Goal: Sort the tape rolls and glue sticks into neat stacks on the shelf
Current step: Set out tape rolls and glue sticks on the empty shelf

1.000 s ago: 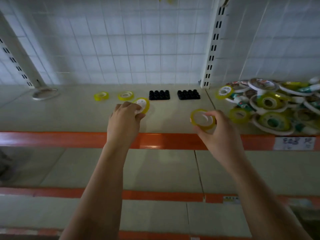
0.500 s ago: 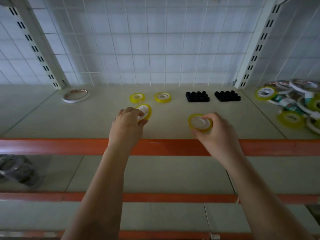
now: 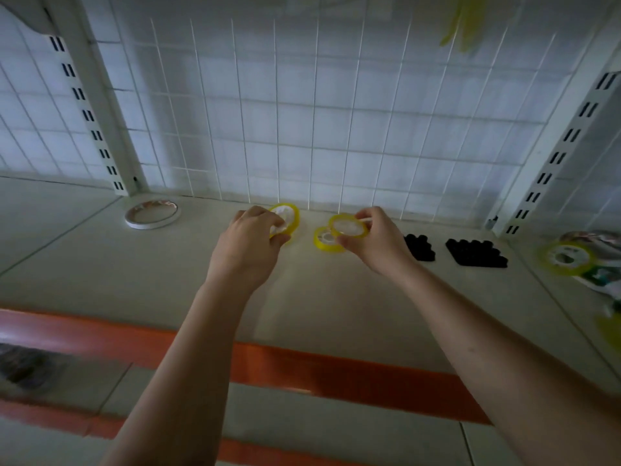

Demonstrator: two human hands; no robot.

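Tape roll [image 3: 347,227], pinched in the right hand [image 3: 376,243], sits just above the roll lying flat on the shelf [image 3: 322,239]. Centre it over that one before release. The left hand [image 3: 248,247] grips a second roll [image 3: 287,218] near the back grid.

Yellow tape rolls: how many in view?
4 clearly. One in the left hand at, one in the right hand at, one flat on the shelf at, one far right at. That hand may hide another.
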